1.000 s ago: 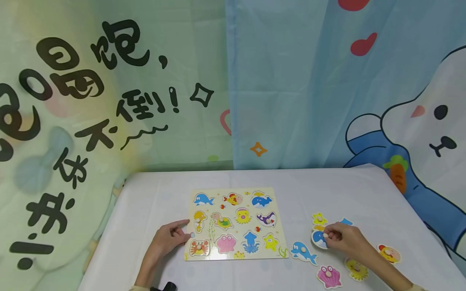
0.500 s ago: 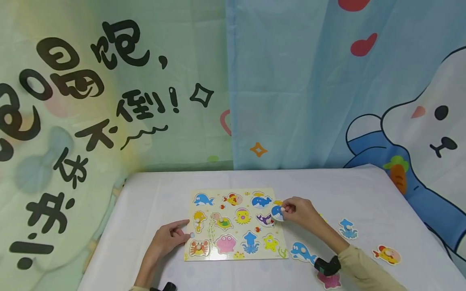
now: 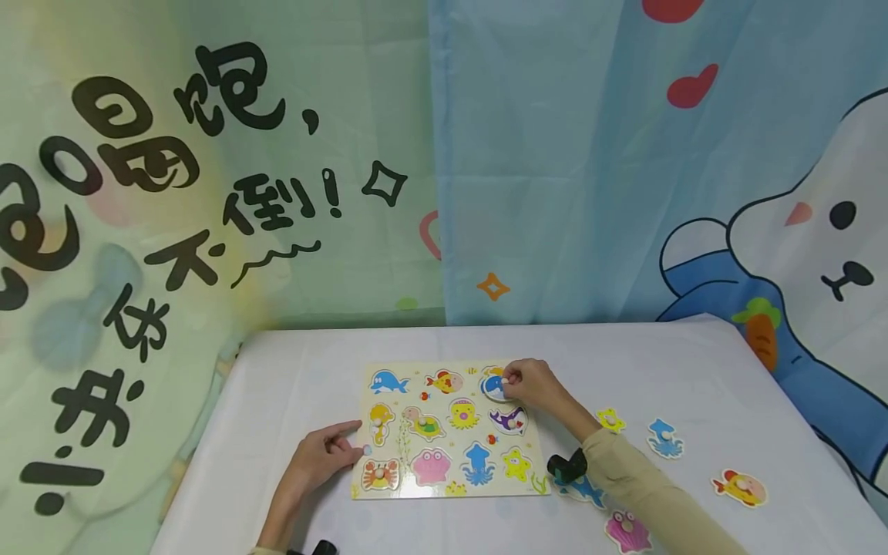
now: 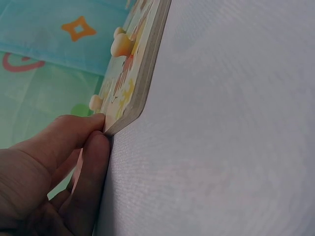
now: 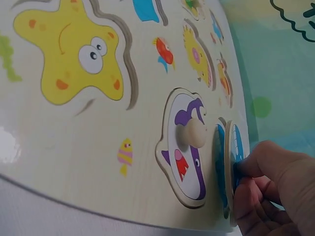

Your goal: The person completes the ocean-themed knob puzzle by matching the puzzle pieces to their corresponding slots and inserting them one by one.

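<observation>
A cream puzzle board [image 3: 454, 438] with sea-animal recesses and knobbed pieces lies on the white table. My left hand [image 3: 322, 455] is at its left edge, index fingertip and thumb touching the side; in the left wrist view the fingertips sit right at the board's corner [image 4: 112, 125]. My right hand [image 3: 530, 383] pinches a blue whale piece [image 3: 493, 385] by its knob over the top right recess. In the right wrist view that whale piece [image 5: 228, 172] stands tilted close over the recess. Beside it sits the purple whale piece [image 5: 183, 142], its wooden knob sticking up.
Loose pieces lie right of the board: a yellow star [image 3: 610, 420], a blue squid [image 3: 664, 438], a red-and-yellow fish [image 3: 739, 488] and a pink shell [image 3: 627, 532]. The right sleeve and black wrist camera [image 3: 567, 466] partly cover a blue dolphin [image 3: 588, 493].
My right hand has carried the blue whale piece leftward from the loose pieces to the board's top right recess. My left hand has stayed at the left edge.
</observation>
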A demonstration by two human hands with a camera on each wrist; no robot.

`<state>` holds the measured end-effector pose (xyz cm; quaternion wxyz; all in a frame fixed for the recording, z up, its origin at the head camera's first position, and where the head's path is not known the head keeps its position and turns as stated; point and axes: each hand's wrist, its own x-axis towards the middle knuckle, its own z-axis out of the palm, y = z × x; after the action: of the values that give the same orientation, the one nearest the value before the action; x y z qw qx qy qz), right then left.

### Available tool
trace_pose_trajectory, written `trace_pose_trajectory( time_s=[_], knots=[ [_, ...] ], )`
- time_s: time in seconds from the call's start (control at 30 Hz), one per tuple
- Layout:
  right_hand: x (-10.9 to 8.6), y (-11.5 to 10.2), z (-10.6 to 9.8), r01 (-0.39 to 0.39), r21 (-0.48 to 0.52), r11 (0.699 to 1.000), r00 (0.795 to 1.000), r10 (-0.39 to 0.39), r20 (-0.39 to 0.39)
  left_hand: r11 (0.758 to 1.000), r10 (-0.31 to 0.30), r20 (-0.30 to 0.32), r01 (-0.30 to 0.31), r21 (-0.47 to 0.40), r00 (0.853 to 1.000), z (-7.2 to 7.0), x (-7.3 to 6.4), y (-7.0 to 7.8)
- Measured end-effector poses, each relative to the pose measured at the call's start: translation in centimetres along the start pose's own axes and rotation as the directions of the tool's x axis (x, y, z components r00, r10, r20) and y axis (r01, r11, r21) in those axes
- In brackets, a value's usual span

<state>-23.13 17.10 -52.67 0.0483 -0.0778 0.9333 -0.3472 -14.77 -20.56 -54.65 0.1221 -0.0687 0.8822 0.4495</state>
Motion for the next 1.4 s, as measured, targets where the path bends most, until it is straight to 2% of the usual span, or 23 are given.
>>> trace_pose_trajectory(
  time_s=[0.13, 0.63, 0.93, 1.4],
  knots=[
    [0.23, 0.01, 0.48, 0.039, -0.005, 0.999, 0.999, -0.039, 0.001, 1.0, -0.012, 0.0, 0.012, -0.004, 1.0, 0.01, 0.02, -0.06],
    [0.83, -0.82, 0.85, -0.033, -0.019, 0.999, 0.999, 0.033, 0.042, 1.0, -0.03, -0.004, 0.03, 0.01, 1.0, -0.08, 0.11, -0.25],
    [0.73, -0.63, 0.96, -0.009, -0.039, 0.999, 0.999, 0.011, 0.033, 1.0, -0.018, 0.001, 0.018, 0.003, 1.0, -0.01, 0.08, -0.11],
    [0.7, -0.29, 1.1, -0.043, -0.013, 0.999, 0.998, 0.043, 0.048, 1.0, -0.025, 0.002, 0.025, 0.001, 1.0, 0.05, 0.16, -0.2]
  ],
)
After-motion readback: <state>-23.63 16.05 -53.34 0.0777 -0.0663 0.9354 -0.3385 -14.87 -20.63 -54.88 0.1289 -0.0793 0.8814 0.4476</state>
